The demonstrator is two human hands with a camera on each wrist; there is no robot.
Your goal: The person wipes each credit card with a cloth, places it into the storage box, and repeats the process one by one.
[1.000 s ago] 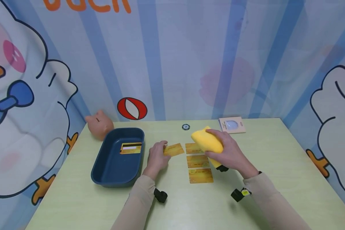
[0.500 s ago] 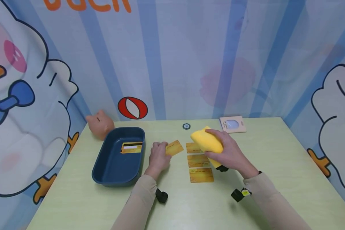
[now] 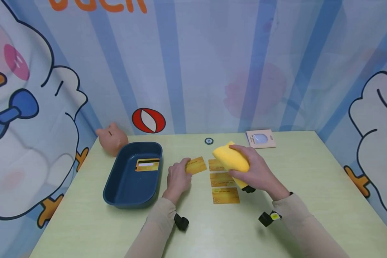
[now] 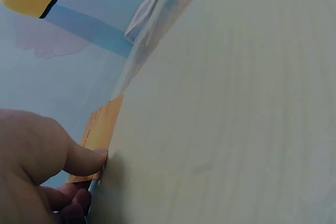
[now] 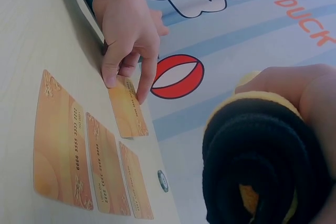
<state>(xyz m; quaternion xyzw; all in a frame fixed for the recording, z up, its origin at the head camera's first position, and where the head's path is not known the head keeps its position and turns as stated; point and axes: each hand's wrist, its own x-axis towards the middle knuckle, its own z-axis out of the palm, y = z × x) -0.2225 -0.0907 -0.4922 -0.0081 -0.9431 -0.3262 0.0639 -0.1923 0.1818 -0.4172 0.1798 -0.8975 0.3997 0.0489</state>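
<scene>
My left hand [image 3: 178, 179] pinches a gold bank card [image 3: 196, 165] by its edges at the table's middle. In the right wrist view the thumb and fingers of that hand reach over one end of the card. Just right of it, three more gold cards lie in a column: a far card [image 3: 215, 165], a middle card [image 3: 220, 180] and a near card [image 3: 225, 196]. My right hand [image 3: 256, 168] grips a soft yellow roll [image 3: 229, 157] with a black fabric end [image 5: 257, 156], held above the cards. It partly covers the far and middle cards.
A dark blue tray [image 3: 130, 204] at left holds another gold card [image 3: 148, 165], stripe side up. Behind the tray stands a pink piggy bank [image 3: 113, 139]. Near the back edge lie a round chip [image 3: 209, 141] and a flat pink box [image 3: 261, 139].
The card in my left hand tilts a little more, then turns back slightly, and the left fingers shift on it. My right hand stays almost still with the yellow roll.
</scene>
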